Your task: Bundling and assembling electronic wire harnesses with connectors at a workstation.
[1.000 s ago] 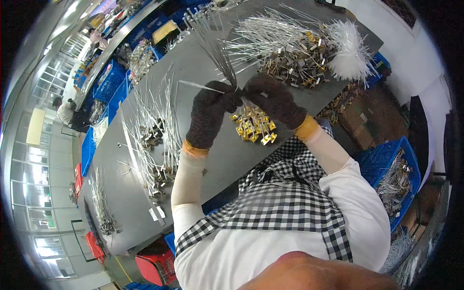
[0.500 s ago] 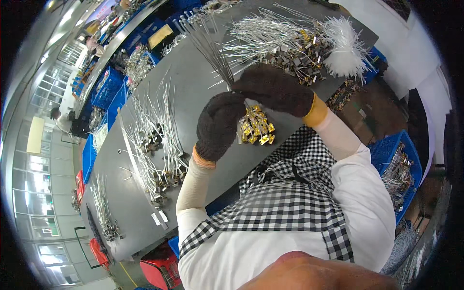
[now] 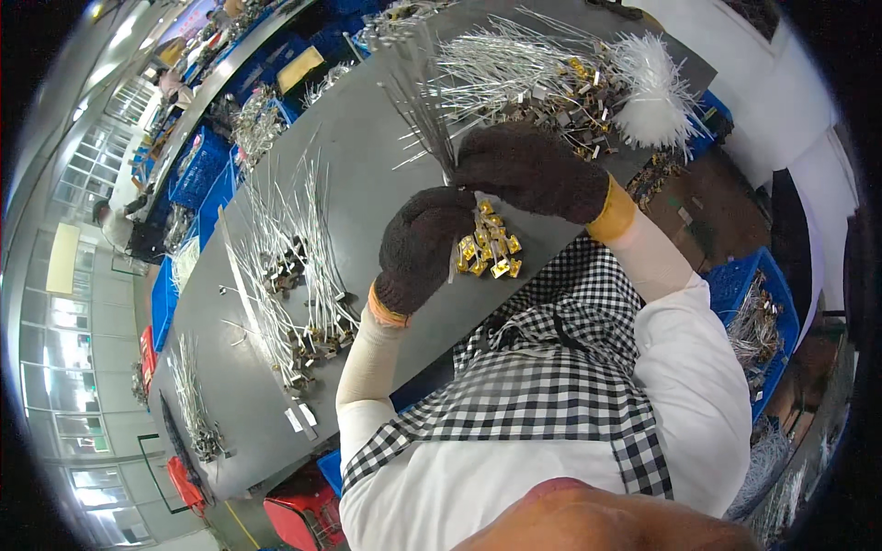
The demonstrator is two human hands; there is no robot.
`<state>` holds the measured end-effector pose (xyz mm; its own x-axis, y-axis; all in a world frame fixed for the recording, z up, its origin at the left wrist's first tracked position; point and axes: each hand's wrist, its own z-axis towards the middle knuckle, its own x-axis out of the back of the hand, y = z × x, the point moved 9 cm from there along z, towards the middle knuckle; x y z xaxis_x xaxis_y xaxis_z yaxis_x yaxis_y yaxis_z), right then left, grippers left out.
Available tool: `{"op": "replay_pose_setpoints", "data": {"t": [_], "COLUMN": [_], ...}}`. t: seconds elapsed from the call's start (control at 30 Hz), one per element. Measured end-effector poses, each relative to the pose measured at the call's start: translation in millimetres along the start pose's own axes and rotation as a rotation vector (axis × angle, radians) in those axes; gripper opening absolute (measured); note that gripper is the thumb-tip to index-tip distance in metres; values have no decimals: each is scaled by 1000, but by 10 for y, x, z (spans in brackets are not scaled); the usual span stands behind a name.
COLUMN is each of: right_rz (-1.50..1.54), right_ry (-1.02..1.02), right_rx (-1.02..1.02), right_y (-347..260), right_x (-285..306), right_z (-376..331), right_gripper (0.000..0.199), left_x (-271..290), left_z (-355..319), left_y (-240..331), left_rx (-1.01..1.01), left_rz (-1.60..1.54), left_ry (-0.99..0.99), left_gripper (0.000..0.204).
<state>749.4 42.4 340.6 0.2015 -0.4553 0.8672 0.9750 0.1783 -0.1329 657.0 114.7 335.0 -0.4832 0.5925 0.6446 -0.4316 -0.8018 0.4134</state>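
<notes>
A bundle of thin grey wires [image 3: 423,115] with yellow-wrapped ends [image 3: 489,246] is gripped between my two hands, both in dark knit gloves. My left hand [image 3: 421,243] is closed round it from the left. From the right, my right hand [image 3: 533,173] closes on the bundle just above the yellow ends, and the two gloves meet there. The wires fan out away from me, their far tips blurred, while the yellow ends hang below the gloves over the grey table [image 3: 363,174]. My fingertips are mostly hidden by the gloves.
Loose wire bundles [image 3: 294,266] lie at the left, with a smaller bundle [image 3: 195,404] beyond. A large wire heap [image 3: 551,87] and white strands [image 3: 652,92] lie at the far right. Blue crates [image 3: 758,321] stand beside me; a red stool [image 3: 303,519] is below the table's left edge.
Both hands have shifted slightly to the right with the bundle. Its far wire tips have swung right and now look blurred. My grip looks the same.
</notes>
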Motion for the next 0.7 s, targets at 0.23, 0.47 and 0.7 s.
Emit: {"op": "replay_pose_setpoints", "data": {"t": [0.23,0.47,0.7], "right_rz": [194,-115,83], "right_ry": [238,223,257], "right_rx": [-41,2,30], "right_y": [-1,184,-182], "right_x": [165,136,133], "right_z": [-18,-194,-58], "right_gripper": [34,25,26], "left_x": [45,123,161], "left_z": [-5,-115,-98], "left_y": [23,-175,-128], "left_rx": [-16,99,2], "left_rz": [-51,-132,-277], "left_ry": [11,214,199], "left_gripper": [23,20,19]}}
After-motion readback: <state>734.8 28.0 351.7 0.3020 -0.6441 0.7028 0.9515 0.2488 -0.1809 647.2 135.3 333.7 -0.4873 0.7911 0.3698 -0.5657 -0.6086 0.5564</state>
